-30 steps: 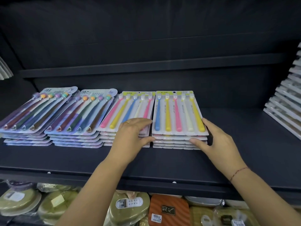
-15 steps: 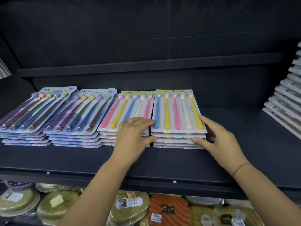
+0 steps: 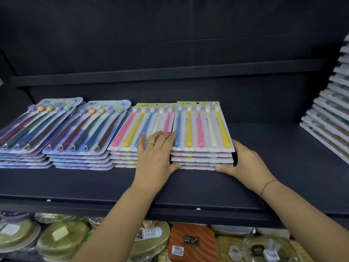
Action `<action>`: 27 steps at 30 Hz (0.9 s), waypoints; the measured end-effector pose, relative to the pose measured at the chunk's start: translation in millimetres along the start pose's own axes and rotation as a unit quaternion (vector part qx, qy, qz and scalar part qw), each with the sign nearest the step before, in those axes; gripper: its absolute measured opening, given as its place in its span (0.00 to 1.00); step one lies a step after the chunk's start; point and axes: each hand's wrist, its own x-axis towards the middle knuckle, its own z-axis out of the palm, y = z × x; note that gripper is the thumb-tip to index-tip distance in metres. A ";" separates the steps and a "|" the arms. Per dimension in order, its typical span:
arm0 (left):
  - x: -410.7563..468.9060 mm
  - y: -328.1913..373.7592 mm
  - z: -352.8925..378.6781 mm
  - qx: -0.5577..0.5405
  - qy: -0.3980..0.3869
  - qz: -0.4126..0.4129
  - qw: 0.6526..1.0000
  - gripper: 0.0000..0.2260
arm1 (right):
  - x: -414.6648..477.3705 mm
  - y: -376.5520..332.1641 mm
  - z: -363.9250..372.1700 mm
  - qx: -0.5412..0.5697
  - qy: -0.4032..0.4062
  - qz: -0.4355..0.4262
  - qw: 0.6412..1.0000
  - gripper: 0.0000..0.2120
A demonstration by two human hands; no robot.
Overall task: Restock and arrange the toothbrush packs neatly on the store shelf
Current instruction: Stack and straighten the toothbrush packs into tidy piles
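Four stacks of toothbrush packs lie side by side on the dark shelf (image 3: pixel 188 188). The rightmost stack (image 3: pixel 203 129) holds packs with blue, yellow, pink and white brushes. My left hand (image 3: pixel 155 154) presses flat against its left side, partly lying on the neighbouring pastel stack (image 3: pixel 137 127), thumb at the front edge. My right hand (image 3: pixel 245 161) cups the stack's right front corner, thumb along the bottom front edge. Two stacks of dark-handled brushes (image 3: pixel 85 129) (image 3: pixel 30 127) lie further left.
A slanted row of white-edged packs (image 3: pixel 328 118) leans at the right end of the shelf. A shelf board (image 3: pixel 170 72) hangs overhead. Below the shelf front are wrapped green dishes (image 3: pixel 60 241) and an orange box (image 3: pixel 191 242).
Both hands have closed in on the rightmost stack and squared its packs; the offset lower packs now line up more evenly under the top one.
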 end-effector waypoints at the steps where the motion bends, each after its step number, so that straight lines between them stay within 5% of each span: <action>1: 0.2 -0.8 -0.3 -0.005 -0.003 0.001 1.000 0.41 | 0.1 0.1 -0.4 0.003 -0.009 -0.003 1.000 0.33; 10: 3.7 -4.0 -1.1 -0.042 -0.006 -0.003 0.999 0.37 | 3.2 3.1 0.7 0.042 -0.001 0.015 0.999 0.32; 15: 4.4 -5.2 -5.9 -0.054 -0.043 -0.004 0.998 0.43 | 0.7 1.0 0.4 0.059 -0.043 0.004 0.997 0.34; 23: 2.7 -3.9 -0.7 0.013 -0.025 0.013 1.000 0.43 | 2.8 4.8 4.8 0.029 -0.012 0.016 0.999 0.36; 27: 4.1 -11.3 -15.2 0.008 -0.031 0.011 0.999 0.46 | -2.8 -3.7 1.1 -0.009 -0.027 0.065 0.997 0.56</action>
